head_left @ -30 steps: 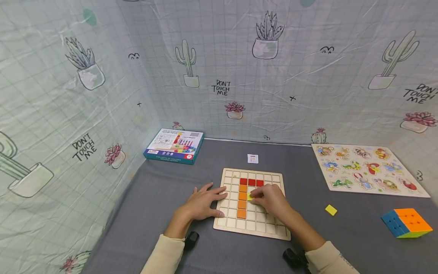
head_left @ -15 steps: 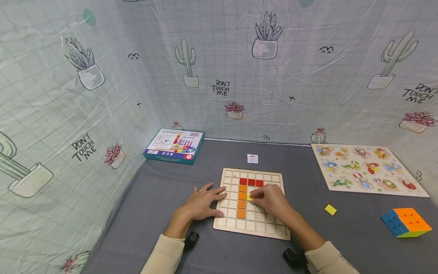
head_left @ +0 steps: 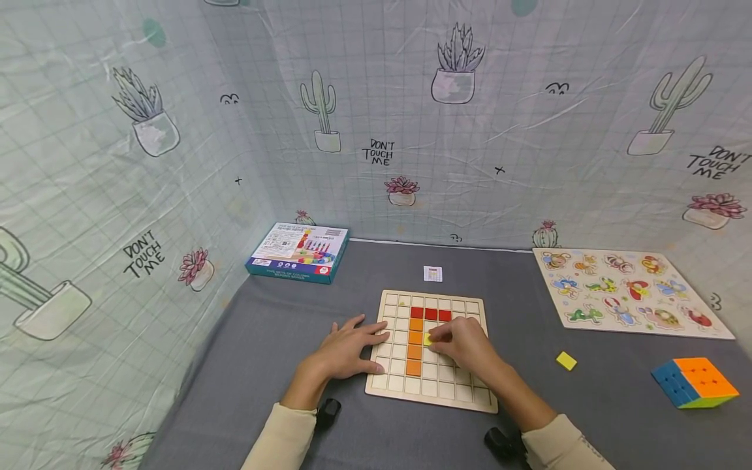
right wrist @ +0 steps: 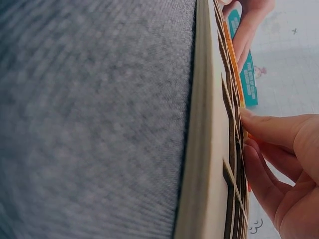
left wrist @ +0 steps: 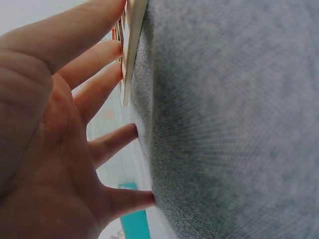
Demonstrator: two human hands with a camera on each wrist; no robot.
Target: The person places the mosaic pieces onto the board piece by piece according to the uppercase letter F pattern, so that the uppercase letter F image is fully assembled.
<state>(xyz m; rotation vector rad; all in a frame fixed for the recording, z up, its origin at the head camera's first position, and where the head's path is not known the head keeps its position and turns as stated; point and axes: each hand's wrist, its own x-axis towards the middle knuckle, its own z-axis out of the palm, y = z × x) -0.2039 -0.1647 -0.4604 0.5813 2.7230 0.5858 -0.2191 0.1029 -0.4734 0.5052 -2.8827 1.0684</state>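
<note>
A wooden grid board [head_left: 399, 384] lies on the grey cloth, with a row of red tiles [head_left: 431, 314] and a column of orange tiles [head_left: 414, 352] set in its cells. Just right of the orange column, my right hand [head_left: 467, 343] pinches a yellow tile [head_left: 427, 339] at board level, thumb and fingertips right at the cell. The fingers hide part of that tile. My left hand [head_left: 348, 349] is spread at the board's left edge. In the left wrist view, its thumb and two fingers [left wrist: 99, 92] touch the board while the other fingertips rest on the cloth.
Another yellow tile [head_left: 566, 361] lies right of the board, with a puzzle cube [head_left: 696, 383] farther right. An insect picture board [head_left: 628, 294] is at the back right. Behind the grid board sits a small printed card [head_left: 433, 273]; a teal-edged box [head_left: 298, 252] stands back left.
Both hands keep their places, and the yellow tile stays in the right fingertips. The whole head view has shifted very slightly.
</note>
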